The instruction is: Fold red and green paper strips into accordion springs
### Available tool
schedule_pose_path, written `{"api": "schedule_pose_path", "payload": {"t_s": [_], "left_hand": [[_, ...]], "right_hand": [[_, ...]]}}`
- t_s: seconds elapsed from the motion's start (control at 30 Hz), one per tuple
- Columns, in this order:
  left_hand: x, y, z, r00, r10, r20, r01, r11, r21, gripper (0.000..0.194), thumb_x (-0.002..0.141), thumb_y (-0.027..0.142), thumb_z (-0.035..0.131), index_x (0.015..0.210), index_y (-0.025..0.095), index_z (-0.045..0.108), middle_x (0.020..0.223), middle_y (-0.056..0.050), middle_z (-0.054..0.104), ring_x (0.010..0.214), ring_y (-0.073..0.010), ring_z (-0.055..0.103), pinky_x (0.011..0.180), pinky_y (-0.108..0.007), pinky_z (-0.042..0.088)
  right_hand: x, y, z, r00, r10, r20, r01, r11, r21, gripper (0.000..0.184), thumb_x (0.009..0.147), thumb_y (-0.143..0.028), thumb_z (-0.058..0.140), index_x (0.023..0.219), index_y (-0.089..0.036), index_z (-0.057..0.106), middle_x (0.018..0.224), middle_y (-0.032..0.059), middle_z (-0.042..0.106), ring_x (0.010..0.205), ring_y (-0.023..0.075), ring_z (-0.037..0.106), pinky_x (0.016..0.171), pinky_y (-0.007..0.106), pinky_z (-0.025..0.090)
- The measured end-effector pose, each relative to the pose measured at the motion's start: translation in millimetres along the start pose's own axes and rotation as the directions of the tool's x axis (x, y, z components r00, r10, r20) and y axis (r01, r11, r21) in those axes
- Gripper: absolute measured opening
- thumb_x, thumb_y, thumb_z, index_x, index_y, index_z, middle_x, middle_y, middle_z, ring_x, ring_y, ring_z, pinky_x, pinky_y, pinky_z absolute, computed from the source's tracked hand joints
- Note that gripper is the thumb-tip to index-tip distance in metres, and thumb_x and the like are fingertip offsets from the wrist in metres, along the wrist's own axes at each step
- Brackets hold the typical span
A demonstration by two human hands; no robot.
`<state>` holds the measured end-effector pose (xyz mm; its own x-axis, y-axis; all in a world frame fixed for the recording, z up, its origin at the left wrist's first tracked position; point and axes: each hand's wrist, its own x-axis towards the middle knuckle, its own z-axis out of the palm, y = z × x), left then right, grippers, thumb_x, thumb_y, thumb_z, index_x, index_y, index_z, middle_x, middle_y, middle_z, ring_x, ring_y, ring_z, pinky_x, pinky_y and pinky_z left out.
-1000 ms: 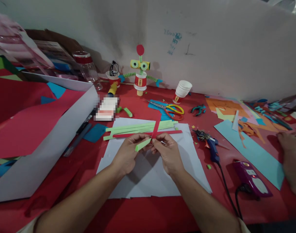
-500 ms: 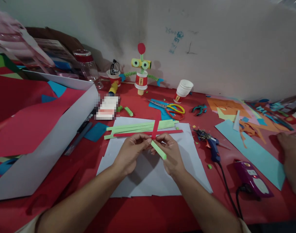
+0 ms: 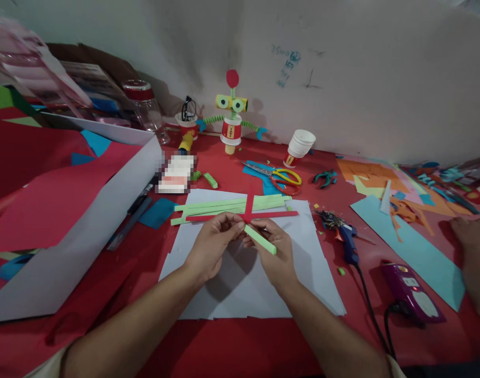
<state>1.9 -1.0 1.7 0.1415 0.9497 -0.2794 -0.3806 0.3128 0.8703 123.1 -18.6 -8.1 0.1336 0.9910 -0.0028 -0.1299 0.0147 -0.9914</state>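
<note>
Over the white paper sheet (image 3: pixel 240 294), my left hand (image 3: pixel 212 244) and my right hand (image 3: pixel 278 257) pinch a green paper strip (image 3: pixel 260 239) and a red paper strip (image 3: pixel 249 206) where the two meet. The green strip slants down toward the right; the red one points away from me. Fingertips partly hide the joint, so I cannot tell how the strips are joined. Just beyond my fingers lies another red strip (image 3: pixel 279 214) crosswise, with several loose green strips (image 3: pixel 220 207) behind it.
Scissors (image 3: pixel 281 175), pliers (image 3: pixel 324 178) and a paper-cup figure (image 3: pixel 231 130) stand or lie farther back. To the right are a glue gun (image 3: pixel 347 241) with its cord, a purple power box (image 3: pixel 412 294) and another person's hand (image 3: pixel 470 236). A white box (image 3: pixel 86 205) of coloured paper occupies the left.
The green strip's free end has swung a little right and up. The held red strip's far end has shifted slightly left. Both hands keep their pinch.
</note>
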Motion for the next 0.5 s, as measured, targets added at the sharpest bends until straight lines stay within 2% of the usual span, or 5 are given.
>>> {"api": "schedule_pose_path", "payload": {"t_s": [0.1,0.23,0.37,0.5], "left_hand": [[0.7,-2.8,-0.8,1.000,0.006,-0.003,-0.007,1.000,-0.022,0.023,0.064,0.030,0.075,0.074,0.016,0.059,0.064,0.002,0.059,0.059,-0.0114,0.055,0.061,-0.027,0.044],[0.6,-5.4,-0.8,0.999,0.026,-0.023,-0.027,0.999,-0.041,0.020,0.067,0.030,0.073,0.076,0.017,0.060,0.064,0.003,0.058,0.059,-0.0107,0.054,0.059,-0.025,0.043],[1.0,-7.0,-0.5,0.996,0.055,-0.074,-0.058,0.997,-0.043,0.019,0.068,0.028,0.072,0.078,0.017,0.061,0.067,0.003,0.060,0.062,-0.0096,0.054,0.060,-0.022,0.042],[1.6,-7.1,0.1,0.999,0.007,-0.049,-0.011,0.997,-0.078,0.022,0.067,0.030,0.073,0.079,0.017,0.060,0.065,0.003,0.058,0.059,-0.0107,0.053,0.060,-0.025,0.043]], "right_hand": [[-1.1,-1.0,0.3,1.000,-0.027,-0.003,0.027,0.997,-0.073,0.013,0.074,-0.028,0.067,0.084,-0.020,0.065,0.066,-0.0011,0.065,0.056,0.0145,0.063,0.055,0.029,0.054],[-3.7,-5.2,0.5,0.997,-0.061,0.052,0.068,0.985,-0.159,0.011,0.077,-0.025,0.064,0.087,-0.020,0.064,0.069,0.0004,0.065,0.059,0.0145,0.062,0.059,0.029,0.053],[-4.2,-4.3,2.1,0.997,-0.011,0.082,0.017,0.997,-0.071,0.019,0.073,-0.024,0.069,0.091,-0.020,0.064,0.074,0.0009,0.066,0.066,0.0148,0.062,0.062,0.028,0.052],[-0.7,-0.5,3.6,0.997,0.065,0.041,-0.068,0.996,0.064,0.011,0.078,-0.027,0.065,0.082,-0.018,0.065,0.065,-0.0003,0.065,0.059,0.0127,0.060,0.057,0.025,0.050]]}}
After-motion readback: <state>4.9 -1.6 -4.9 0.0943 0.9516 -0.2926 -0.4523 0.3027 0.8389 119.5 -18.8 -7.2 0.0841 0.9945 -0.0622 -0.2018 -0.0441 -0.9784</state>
